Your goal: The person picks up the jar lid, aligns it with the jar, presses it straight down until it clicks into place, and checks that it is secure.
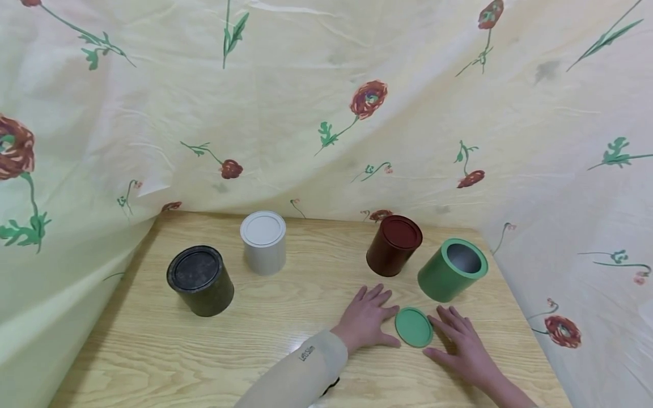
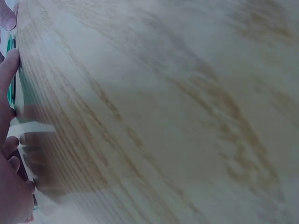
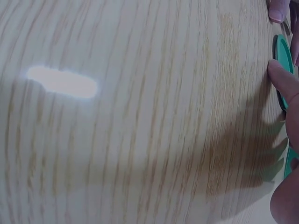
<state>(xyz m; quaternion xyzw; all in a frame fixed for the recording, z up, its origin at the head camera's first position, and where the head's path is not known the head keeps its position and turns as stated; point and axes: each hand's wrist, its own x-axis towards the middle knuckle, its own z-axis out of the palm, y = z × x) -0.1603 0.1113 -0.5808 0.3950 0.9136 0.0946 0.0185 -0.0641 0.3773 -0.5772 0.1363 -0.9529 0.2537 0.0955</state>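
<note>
A round green lid (image 1: 414, 327) lies flat on the wooden table between the two hands. On its left side the left hand (image 1: 364, 318) has its fingers spread, the index finger and thumb near the rim. The right hand (image 1: 461, 347) is at the lid's other side, its index fingertip at or close to the rim; actual contact cannot be told. Just behind the right hand a green can (image 1: 439, 275) stands uncovered, its grey inside showing. The right wrist view shows the lid (image 3: 283, 52) edge-on beside the right thumb. Only a sliver of it appears in the left wrist view.
A dark red can (image 1: 390, 252) with its lid on stands left of the green can. Farther left are a lidded white can (image 1: 264, 252) and a lidded black can (image 1: 206, 289). A flowered cloth (image 1: 285, 113) hangs behind and along the sides of the table (image 1: 285, 328).
</note>
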